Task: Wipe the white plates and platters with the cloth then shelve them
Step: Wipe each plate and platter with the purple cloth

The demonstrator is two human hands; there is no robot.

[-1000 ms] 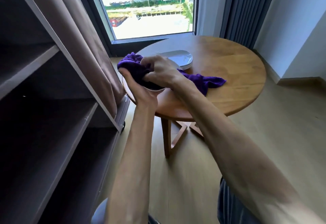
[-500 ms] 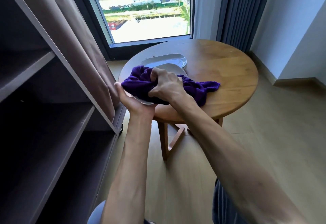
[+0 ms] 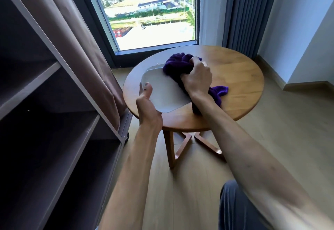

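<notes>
Right now the grip is split between two jobs. The left hand (image 3: 147, 105) holds the near-left edge of a white platter (image 3: 163, 92), thumb lying over the rim on top and the fingers hidden beneath, so the dish is raised and tilted above the front-left part of the round wooden table (image 3: 238, 77). The right hand (image 3: 197, 77) is curled tight around a bunched purple cloth (image 3: 178, 65) and presses it onto the far right part of the platter's face; a loose tail of the cloth trails down past the wrist onto the table.

Judging by its look, the platter is glazed ceramic: stiff, fairly heavy for a one-handed hold, smooth enough to slip, and breakable if it drops onto the table or the floor (image 3: 189, 184). A rim hold with the thumb on top and fingers under, as now, seems the sound place to take it, and the wiping pressure is best kept toward the supported side so it does not lever out of the hand. The cloth is soft and limp and can be grabbed anywhere.

Behind the cloth another white edge (image 3: 155, 66) peeks out, probably more dishes waiting. To the left stands the open shelf unit (image 3: 59, 85) with its curtain (image 3: 75, 36) drawn aside, near enough for shelving.
</notes>
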